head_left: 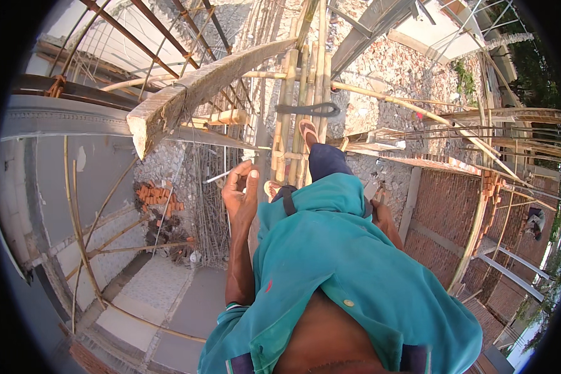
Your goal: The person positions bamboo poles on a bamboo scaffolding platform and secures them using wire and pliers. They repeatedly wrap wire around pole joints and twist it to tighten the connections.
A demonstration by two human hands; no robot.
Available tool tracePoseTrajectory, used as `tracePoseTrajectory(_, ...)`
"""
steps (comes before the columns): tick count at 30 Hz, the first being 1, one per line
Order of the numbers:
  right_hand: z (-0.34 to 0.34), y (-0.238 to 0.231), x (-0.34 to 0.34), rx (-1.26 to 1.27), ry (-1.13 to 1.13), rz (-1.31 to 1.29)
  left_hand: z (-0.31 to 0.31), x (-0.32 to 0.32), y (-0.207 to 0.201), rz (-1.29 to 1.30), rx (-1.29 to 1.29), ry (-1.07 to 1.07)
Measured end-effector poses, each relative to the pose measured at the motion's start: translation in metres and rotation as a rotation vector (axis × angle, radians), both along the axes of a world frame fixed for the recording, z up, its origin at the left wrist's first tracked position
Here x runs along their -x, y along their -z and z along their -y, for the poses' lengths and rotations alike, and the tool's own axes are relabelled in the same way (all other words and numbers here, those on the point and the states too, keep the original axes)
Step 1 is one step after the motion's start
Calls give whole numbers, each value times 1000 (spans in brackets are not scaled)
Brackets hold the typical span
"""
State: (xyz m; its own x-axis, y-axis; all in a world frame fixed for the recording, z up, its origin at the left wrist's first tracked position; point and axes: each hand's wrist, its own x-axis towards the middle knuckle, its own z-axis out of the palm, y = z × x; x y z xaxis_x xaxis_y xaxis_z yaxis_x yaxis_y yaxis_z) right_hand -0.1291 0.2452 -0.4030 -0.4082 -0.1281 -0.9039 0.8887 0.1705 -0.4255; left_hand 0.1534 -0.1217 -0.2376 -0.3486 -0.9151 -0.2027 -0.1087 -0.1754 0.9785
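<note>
My left hand (240, 190) is raised left of my body, above a drop, its fingers loosely bent and the thumb apart. A short white rod (216, 177) shows beside its fingers; I cannot tell whether it touches them or lies far below. My right hand (383, 215) hangs at my right hip, partly behind my green shirt (343, 243), its fingers too small and covered to read. Under my sandalled foot (308, 132) runs a narrow walkway of bamboo poles (290, 93). Ahead of that foot, a dark looped band (308, 110) lies across the poles.
A rough concrete-crusted beam (199, 81) juts in from the front left, near rusty steel bars (134, 37). Far below on the left are orange bricks (159, 198) and bundled thin rods (215, 218). A brick wall (442, 206) and a slanting bamboo pole (405, 106) stand right.
</note>
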Motion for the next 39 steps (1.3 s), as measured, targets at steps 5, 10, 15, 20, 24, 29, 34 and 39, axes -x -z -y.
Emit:
tracePoseTrajectory(5,64,-15,46,-172,-476,-247,24,74,10,29,-70,165)
tracePoseTrajectory(10,163,-56,89,-356,-1049,-744,74,161,29,155,-195,376)
tracePoseTrajectory(15,261,-82,117,-101,-1290,-809,74,253,90,142,-747,317)
tracePoseTrajectory(20,310,-20,150,316,-1312,-759,66,304,173,-252,-1119,-169)
tracePoseTrajectory(24,317,134,204,92,-911,-493,80,293,232,-377,-1250,-273)
tracePoseTrajectory(29,304,376,291,-513,-911,-596,49,288,265,-175,-1488,-148)
tracePoseTrajectory(34,301,540,335,-692,-826,-400,8,328,283,89,-1694,182)
tracePoseTrajectory(39,317,597,336,-864,-790,-509,14,351,299,332,-1739,168)
